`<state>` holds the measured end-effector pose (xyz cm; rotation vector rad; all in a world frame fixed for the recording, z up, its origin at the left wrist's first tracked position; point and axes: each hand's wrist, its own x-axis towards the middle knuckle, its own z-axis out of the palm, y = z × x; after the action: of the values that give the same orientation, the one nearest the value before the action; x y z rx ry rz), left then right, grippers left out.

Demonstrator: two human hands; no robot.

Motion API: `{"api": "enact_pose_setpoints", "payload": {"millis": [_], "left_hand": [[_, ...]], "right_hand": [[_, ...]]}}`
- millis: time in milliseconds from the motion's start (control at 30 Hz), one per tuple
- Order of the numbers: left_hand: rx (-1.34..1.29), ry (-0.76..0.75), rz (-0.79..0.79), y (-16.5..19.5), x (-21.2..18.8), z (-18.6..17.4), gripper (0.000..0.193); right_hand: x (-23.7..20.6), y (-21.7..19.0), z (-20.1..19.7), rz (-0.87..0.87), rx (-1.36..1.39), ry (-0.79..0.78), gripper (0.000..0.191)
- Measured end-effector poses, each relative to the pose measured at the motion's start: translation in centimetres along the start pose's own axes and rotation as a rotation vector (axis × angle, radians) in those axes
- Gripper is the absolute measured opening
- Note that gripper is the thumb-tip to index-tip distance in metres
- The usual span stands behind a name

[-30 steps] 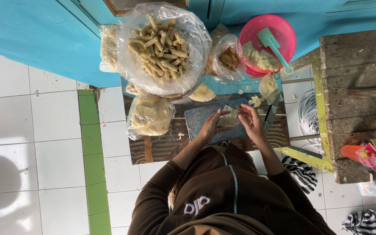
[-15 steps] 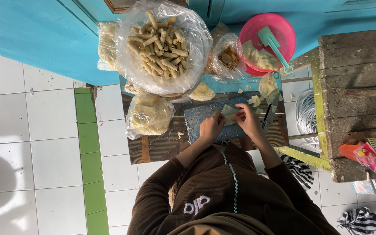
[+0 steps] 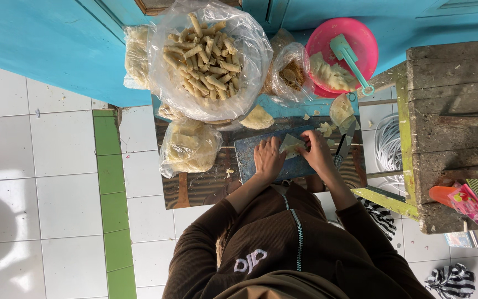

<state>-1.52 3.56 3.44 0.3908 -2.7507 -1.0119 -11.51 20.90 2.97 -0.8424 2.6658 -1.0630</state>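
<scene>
Pinching pale wrapper (image 3: pixel 292 145), left hand (image 3: pixel 268 159) and right hand (image 3: pixel 316 154) (grip narrow, over blue board (image 3: pixel 248 164)).

Pink packet (image 3: pixel 473 202) on wooden bench (image 3: pixel 455 111)

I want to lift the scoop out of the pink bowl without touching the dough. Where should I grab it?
Judging by its pose, take the teal scoop by its long handle, near the ringed end that pokes out over the pink bowl rim. Come from the bowl's outer right side; the wide head lies inside, over the pale dough pieces.
</scene>
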Motion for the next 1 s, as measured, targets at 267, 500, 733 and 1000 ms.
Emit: {"api": "enact_pose_setpoints", "payload": {"millis": [267, 500, 733, 1000], "left_hand": [[-0.014, -0.017, -0.054, -0.4, 0.0, 1.3, 0.024], [-0.090, 0.007, 0.023, -0.9, -0.2, 1.9, 0.017], [-0.226, -0.032, -0.036, -0.4, 0.1, 1.9, 0.021], [-0.233, -0.053, -0.072, -0.5, 0.2, 1.6, 0.030]], "right_hand": [[5.2, 0.7, -5.3, -0.008, -0.353, 0.191, 0.033], [13.0, 2.9, -7.7, -0.175, -0.697, 0.148, 0.068], [15.6, 3.6, -7.1, -0.206, -0.812, 0.088, 0.073], [15.6, 3.3, -6.6, -0.252, -0.742, 0.144, 0.048]]}}
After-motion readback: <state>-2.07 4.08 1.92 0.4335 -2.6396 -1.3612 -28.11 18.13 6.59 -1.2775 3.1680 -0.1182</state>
